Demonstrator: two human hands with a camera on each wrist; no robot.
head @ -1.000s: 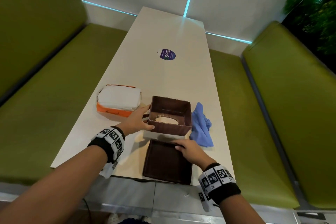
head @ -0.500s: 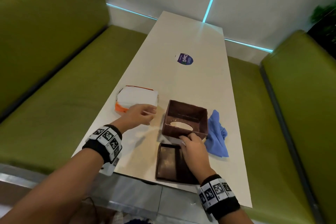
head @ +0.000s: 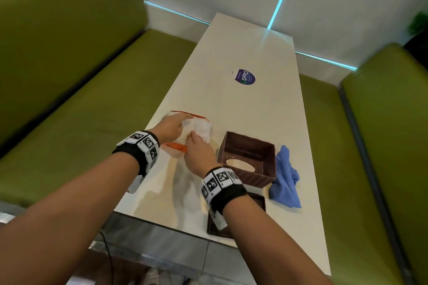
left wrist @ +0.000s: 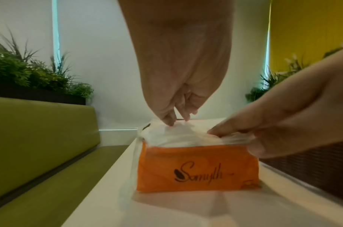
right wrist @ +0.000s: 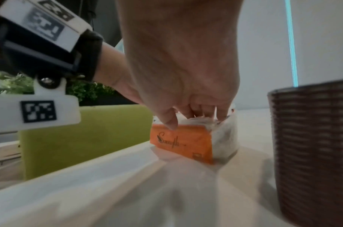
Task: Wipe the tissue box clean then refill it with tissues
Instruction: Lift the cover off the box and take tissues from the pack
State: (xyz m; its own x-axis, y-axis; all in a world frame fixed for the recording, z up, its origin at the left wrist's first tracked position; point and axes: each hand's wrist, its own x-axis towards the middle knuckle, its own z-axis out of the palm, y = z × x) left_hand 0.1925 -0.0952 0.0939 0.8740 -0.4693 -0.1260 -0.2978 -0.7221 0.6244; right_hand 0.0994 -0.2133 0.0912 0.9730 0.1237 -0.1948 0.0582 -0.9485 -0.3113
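From the head view we see the brown tissue box (head: 247,159) standing upside down on the white table (head: 254,111), its oval slot against the tabletop and its inside bare, with its flat base panel (head: 258,201) lying apart at the near edge and the blue cloth (head: 286,183) dropped just beside the box, so we judge the wiping finished and the refill only starting. Both hands are at the orange tissue pack (head: 178,147) to the left of the box, the left hand (head: 170,128) over its far end and the right hand (head: 198,152) at its near end. In the left wrist view we see the left hand's fingertips (left wrist: 169,121) curled down and pinching the white tissues (left wrist: 178,136) bulging from the open top of the pack, while the right hand's thumb and fingers nip the stack at the near corner. In the right wrist view the right hand's fingers (right wrist: 194,113) dig into the tissues and the thumb lies against the orange wrapper, with the ribbed wall of the box close by on the right. What remains, as we read it, is to lift the stack out, seat it in the box, fit the base panel and turn the box upright.
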